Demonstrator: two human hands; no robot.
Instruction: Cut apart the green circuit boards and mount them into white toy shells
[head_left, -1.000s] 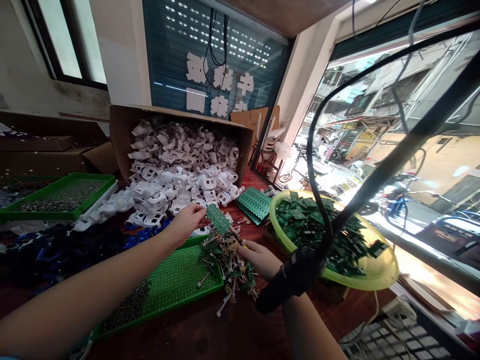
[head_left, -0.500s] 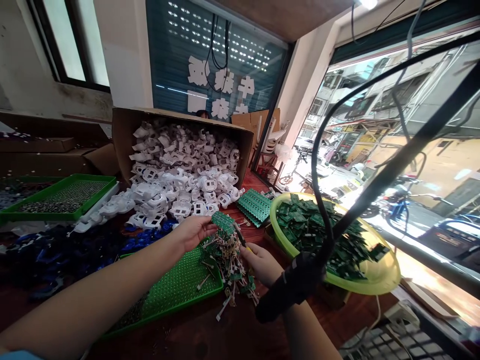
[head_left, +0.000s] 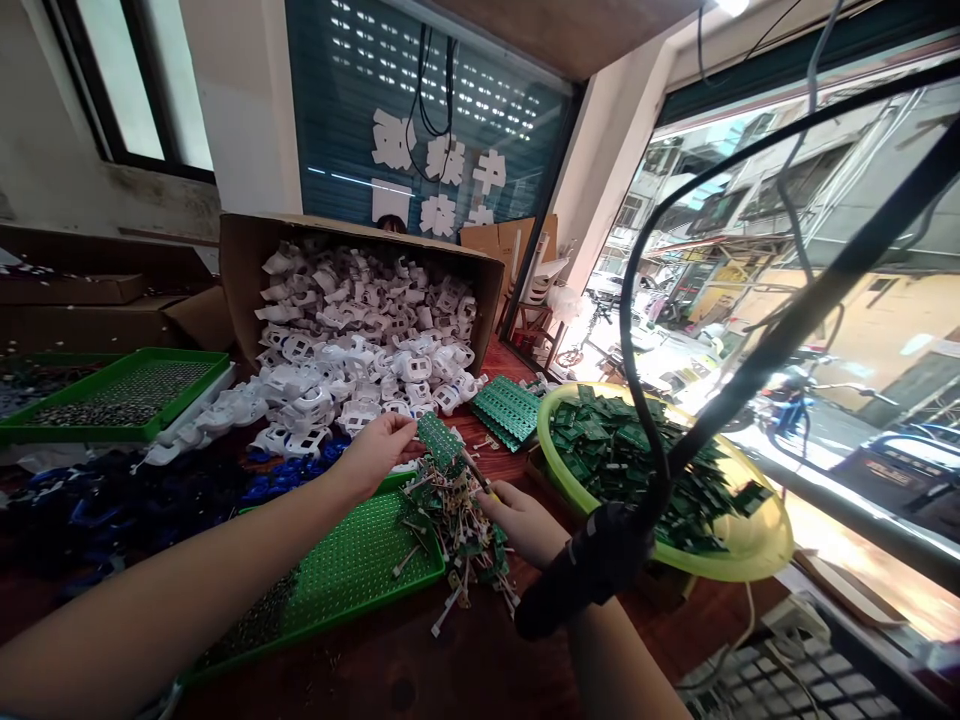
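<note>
My left hand (head_left: 379, 452) pinches the left end of a green circuit board panel (head_left: 439, 442), held tilted above a heap of small boards with white-plugged wires (head_left: 466, 548). Closed round a slim tool (head_left: 480, 477) with some yellow on its handle is my right hand (head_left: 523, 518). The tool's tip is at the panel's right edge; its exact kind is hard to make out. A perforated green tray (head_left: 352, 565) lies under my left forearm, with the heap overlapping its right edge. Behind my hands is a stack of green board panels (head_left: 508, 410).
A yellow basin (head_left: 757, 555) full of green boards stands at right. A black stand arm (head_left: 592, 570) crosses over my right forearm. White plastic shells (head_left: 367, 360) spill from a cardboard box (head_left: 241, 290); dark blue parts (head_left: 150, 510) lie at left, near another green tray (head_left: 161, 437).
My left hand has shifted slightly left and up, and the panel now hangs more steeply. The right hand with the tool stays nearly in place. The view has turned slightly.
</note>
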